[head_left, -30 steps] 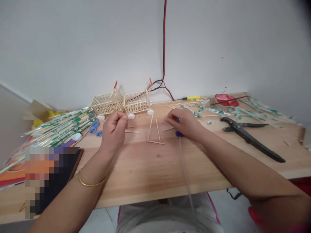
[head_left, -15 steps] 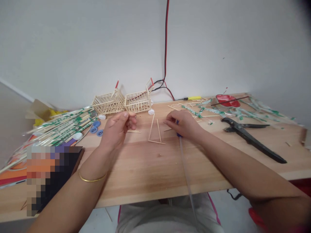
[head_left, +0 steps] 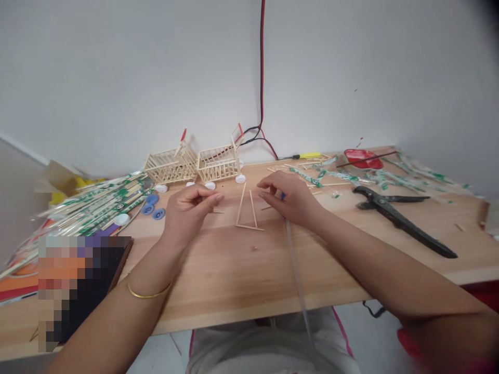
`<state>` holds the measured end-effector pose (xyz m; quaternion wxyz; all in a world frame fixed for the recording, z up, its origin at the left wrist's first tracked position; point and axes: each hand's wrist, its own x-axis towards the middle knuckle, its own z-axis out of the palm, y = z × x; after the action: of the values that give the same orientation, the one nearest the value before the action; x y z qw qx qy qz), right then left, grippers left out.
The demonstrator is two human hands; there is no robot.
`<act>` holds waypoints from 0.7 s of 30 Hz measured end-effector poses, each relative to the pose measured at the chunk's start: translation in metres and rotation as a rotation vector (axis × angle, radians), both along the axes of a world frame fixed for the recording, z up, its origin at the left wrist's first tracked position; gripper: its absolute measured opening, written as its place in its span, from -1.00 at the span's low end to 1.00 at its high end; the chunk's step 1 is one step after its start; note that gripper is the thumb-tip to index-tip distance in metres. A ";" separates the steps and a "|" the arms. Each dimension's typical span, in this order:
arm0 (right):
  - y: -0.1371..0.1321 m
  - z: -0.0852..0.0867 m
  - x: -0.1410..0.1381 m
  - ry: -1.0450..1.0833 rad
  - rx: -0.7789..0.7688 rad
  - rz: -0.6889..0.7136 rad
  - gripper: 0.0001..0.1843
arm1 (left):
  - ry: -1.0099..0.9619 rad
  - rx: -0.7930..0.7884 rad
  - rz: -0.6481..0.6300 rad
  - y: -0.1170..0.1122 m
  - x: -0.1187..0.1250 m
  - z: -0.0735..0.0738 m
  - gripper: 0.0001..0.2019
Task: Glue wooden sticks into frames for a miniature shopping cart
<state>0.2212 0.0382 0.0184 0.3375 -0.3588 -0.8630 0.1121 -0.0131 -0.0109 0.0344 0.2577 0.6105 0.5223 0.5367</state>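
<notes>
My left hand (head_left: 189, 210) is closed at the left of the middle, thumb against the curled forefinger. Whatever it may pinch is hidden or too small to name. A short thin stick (head_left: 219, 211) lies beneath its fingertips. My right hand (head_left: 290, 197) hovers opposite, thumb and forefinger apart with a gap between their tips. Partly behind it is a blue object (head_left: 283, 197), and a long clear strip (head_left: 295, 270) runs from there over the table's front edge. Between the hands, thin wooden sticks (head_left: 254, 210) lie in a narrow three-sided shape, two lengthwise and one across the near end.
Two small stick-built carts (head_left: 219, 162) with white wheels stand by the wall. Wrapped sticks (head_left: 105, 200) and blue caps (head_left: 147, 209) lie left, near a dark flat object (head_left: 91, 291). On the right are black-handled pliers (head_left: 405, 221), green-printed wrappers (head_left: 413, 176) and a yellow-handled screwdriver (head_left: 310, 155).
My left hand has turned slightly, its thumb now pointing right across the forefinger. My right thumb and forefinger have shifted a little left and up. The view has moved slightly.
</notes>
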 end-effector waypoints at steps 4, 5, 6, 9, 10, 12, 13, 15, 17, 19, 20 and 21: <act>-0.007 0.001 -0.012 0.000 0.002 0.034 -0.69 | 0.161 0.016 -0.046 -0.003 0.002 0.001 -0.87; -0.008 0.001 -0.017 -0.007 0.003 0.045 -0.65 | 0.188 0.023 -0.060 -0.004 0.002 0.002 -0.88; -0.010 0.002 -0.021 -0.017 0.005 0.061 -0.62 | 0.206 0.026 -0.076 -0.004 0.003 0.002 -0.89; -0.012 0.006 -0.033 -0.057 0.012 0.117 -0.58 | 0.219 0.030 -0.116 -0.005 0.004 0.002 -0.89; -0.012 0.008 -0.036 -0.073 0.016 0.140 -0.59 | 0.221 0.029 -0.123 -0.005 0.004 0.002 -0.88; -0.010 0.012 -0.041 -0.100 0.030 0.186 -0.70 | 0.230 0.030 -0.125 -0.006 0.003 0.002 -0.86; -0.008 0.015 -0.043 -0.105 0.036 0.202 -0.77 | 0.237 0.033 -0.120 -0.006 0.003 0.003 -0.84; -0.004 0.018 -0.046 -0.095 0.042 0.208 -0.84 | 0.254 0.051 -0.091 -0.007 0.001 0.004 -0.79; 0.000 0.019 -0.047 -0.073 0.037 0.181 -0.81 | 0.239 0.087 -0.027 -0.009 0.000 0.005 -0.74; 0.003 0.017 -0.048 -0.063 0.033 0.147 -0.82 | 0.169 0.138 0.079 -0.010 -0.002 0.006 -0.68; 0.004 0.015 -0.047 -0.069 0.029 0.133 -0.82 | 0.127 0.160 0.135 -0.010 -0.003 0.006 -0.65; 0.005 0.013 -0.047 -0.075 0.024 0.118 -0.82 | 0.088 0.180 0.187 -0.010 -0.004 0.006 -0.62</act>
<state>0.1742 0.0433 0.0315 0.3021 -0.3072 -0.8959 0.1080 -0.0167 -0.0213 0.0402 0.1274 0.6027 0.5375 0.5759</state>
